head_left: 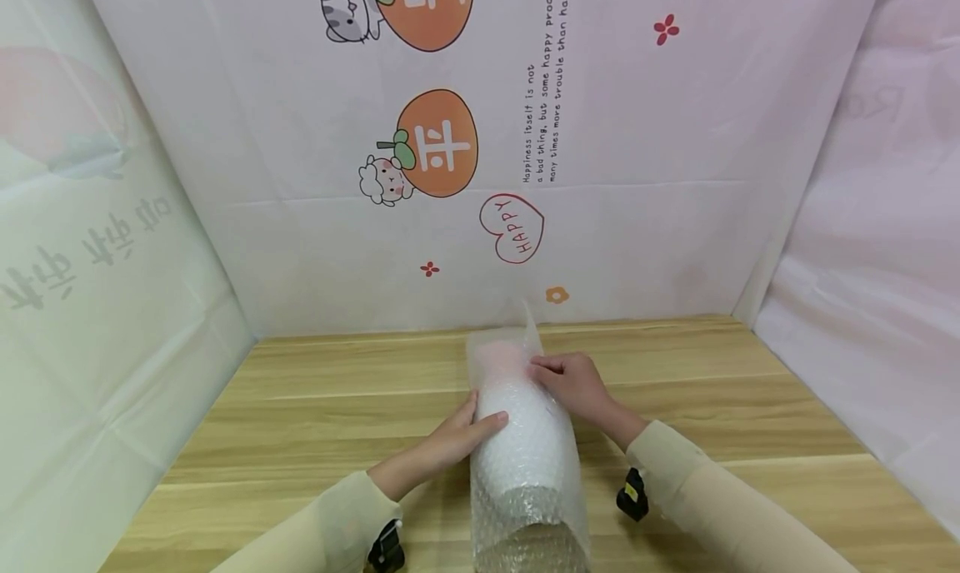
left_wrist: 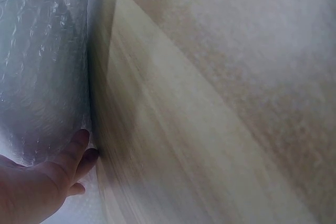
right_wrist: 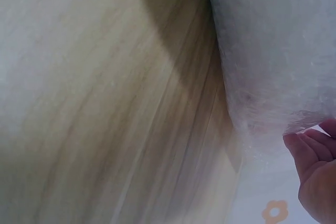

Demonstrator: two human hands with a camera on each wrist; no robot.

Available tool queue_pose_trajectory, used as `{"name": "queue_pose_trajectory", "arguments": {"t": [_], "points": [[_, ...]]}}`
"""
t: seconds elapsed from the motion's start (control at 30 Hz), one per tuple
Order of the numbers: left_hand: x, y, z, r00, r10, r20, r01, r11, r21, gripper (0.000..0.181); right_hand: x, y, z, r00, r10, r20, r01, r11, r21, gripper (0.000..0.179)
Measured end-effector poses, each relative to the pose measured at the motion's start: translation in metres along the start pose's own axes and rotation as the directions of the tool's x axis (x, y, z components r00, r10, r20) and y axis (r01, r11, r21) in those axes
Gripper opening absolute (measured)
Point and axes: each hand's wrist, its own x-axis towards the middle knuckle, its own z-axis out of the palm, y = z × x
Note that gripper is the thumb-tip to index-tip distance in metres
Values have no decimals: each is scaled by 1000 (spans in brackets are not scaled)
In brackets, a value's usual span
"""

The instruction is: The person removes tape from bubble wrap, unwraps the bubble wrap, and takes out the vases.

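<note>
A long white bundle in clear bubble wrap [head_left: 525,448] lies lengthwise on the wooden table, with a pinkish patch showing through near its far end. My left hand [head_left: 453,435] rests against the bundle's left side, thumb laid over the top and the other fingers along the side. In the left wrist view, the left hand [left_wrist: 50,179] shows nearly straight fingers against the film. Near the far end, my right hand [head_left: 573,383] pinches the bubble wrap's edge at the right. The right wrist view shows the right hand's fingertips [right_wrist: 295,142] gripping that edge.
The wooden table [head_left: 337,390] ends at a white printed cloth [head_left: 637,248] behind the bundle. More white cloth hangs along the left side [head_left: 97,348] and right side [head_left: 855,306]. A loose wrap corner [head_left: 531,327] sticks up at the bundle's far end.
</note>
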Motion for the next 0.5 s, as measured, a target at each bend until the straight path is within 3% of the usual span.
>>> {"name": "queue_pose_trajectory", "arguments": {"t": [0.17,0.5], "points": [[-1,0,0,1000,-5,2,5,1000,-7,98,0,1,1,1000,-14,-16,14,1000,2,22],[-2,1,-1,1000,2,0,-2,1000,-17,97,0,5,-1,999,44,-16,-43,996,78,28]]}}
